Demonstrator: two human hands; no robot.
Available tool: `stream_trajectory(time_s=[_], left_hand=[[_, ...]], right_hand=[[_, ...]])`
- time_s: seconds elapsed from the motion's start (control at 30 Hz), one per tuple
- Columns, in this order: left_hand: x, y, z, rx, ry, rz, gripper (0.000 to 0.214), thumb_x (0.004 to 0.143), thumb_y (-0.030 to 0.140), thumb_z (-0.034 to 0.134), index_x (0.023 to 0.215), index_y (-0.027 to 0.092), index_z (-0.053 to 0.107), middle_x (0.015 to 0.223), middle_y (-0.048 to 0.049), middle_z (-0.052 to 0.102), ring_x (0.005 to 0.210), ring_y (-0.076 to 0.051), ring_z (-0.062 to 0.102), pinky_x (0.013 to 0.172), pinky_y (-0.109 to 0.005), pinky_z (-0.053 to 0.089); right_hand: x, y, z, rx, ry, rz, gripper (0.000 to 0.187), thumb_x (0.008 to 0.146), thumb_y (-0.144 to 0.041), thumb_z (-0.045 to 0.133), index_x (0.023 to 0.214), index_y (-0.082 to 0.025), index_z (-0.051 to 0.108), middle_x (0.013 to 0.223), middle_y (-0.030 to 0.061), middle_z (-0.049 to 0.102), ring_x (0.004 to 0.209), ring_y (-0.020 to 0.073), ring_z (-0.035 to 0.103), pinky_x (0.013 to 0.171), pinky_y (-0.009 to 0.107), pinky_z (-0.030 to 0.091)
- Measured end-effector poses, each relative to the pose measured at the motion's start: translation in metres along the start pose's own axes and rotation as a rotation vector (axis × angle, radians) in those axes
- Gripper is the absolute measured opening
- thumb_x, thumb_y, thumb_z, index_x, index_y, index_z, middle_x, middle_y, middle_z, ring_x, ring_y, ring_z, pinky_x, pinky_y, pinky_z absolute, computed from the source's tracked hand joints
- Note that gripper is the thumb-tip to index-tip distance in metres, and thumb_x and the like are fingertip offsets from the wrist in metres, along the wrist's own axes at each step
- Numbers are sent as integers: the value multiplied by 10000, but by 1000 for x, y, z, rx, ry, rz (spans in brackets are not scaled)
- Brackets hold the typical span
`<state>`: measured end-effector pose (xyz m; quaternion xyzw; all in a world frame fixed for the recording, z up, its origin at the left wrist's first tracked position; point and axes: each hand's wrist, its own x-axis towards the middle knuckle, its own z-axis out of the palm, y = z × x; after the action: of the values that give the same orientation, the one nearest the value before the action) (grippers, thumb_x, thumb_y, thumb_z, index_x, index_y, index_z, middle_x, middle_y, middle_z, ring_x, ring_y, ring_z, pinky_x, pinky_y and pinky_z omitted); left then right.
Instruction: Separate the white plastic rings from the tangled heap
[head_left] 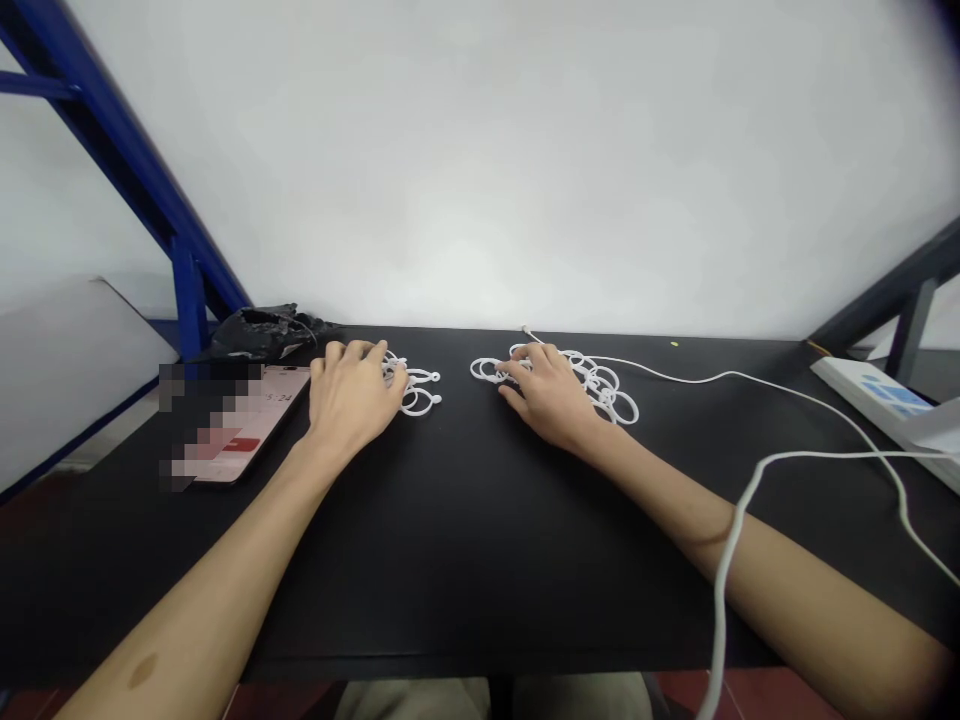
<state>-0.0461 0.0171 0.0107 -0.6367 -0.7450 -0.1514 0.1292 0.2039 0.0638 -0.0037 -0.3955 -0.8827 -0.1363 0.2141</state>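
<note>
Both hands rest over white rings with small round eyelets, like curtain rings, on a black table (450, 560). My left hand (351, 395) lies palm down with bent, spread fingers over the smaller left group of rings (436, 399). Part of that group is hidden under the fingers. On the other side, my right hand (551, 395) covers part of a larger heap of rings (604, 385). Its thumb and forefinger are apart, close to a few rings at the heap's left end. Neither hand shows a ring gripped between the fingers.
A phone (251, 425) lies left of my left hand, partly blurred out. Behind it is a crumpled black plastic bag (262, 332). A white cable (731, 375) runs across the right side, with a loop passing over my right forearm. A white box (885, 395) sits at far right.
</note>
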Motion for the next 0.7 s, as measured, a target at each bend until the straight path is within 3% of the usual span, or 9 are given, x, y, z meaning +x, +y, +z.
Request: stream_trajectory(time_s=[0.17,0.37,0.5,0.57,0.7], left_hand=[[-3,4,-4,-2,24,11,513,920,407,365,1266,126,619,1254,-129,634,1136,-370,495,901,-486,409],[-1,3,-2,-39,81,35,483,920,388,403,1268,122,606,1284,-132,615,1157,-377,477,914,-496,404],[-9,18,-7,-322,177,264,394,945,356,431,1242,174,615,1226,-88,641,1110,-294,523,953,-448,417],[-19,33,-11,-530,131,361,334,950,357,458,1170,190,645,1102,-55,686,1021,-230,574,942,-391,446],[-36,58,-14,-768,-42,299,228,922,342,537,1069,230,670,861,2,702,840,-173,625,807,-324,503]], right_hand=[[11,6,8,35,-33,-37,189,943,-238,510,1018,-179,673,1086,130,600,992,268,501,858,422,451],[-6,0,-15,168,38,-116,154,950,-224,507,983,-180,651,1020,113,622,938,230,538,827,389,466],[-20,-11,-34,157,51,-149,160,952,-203,492,965,-194,651,1021,106,629,911,223,545,804,388,468],[-26,-17,-39,111,60,-176,184,952,-177,476,973,-210,655,1038,102,631,918,227,543,796,388,465],[-38,-29,-40,84,89,-244,223,954,-154,464,1046,-245,646,1079,89,618,978,223,545,830,382,474]])
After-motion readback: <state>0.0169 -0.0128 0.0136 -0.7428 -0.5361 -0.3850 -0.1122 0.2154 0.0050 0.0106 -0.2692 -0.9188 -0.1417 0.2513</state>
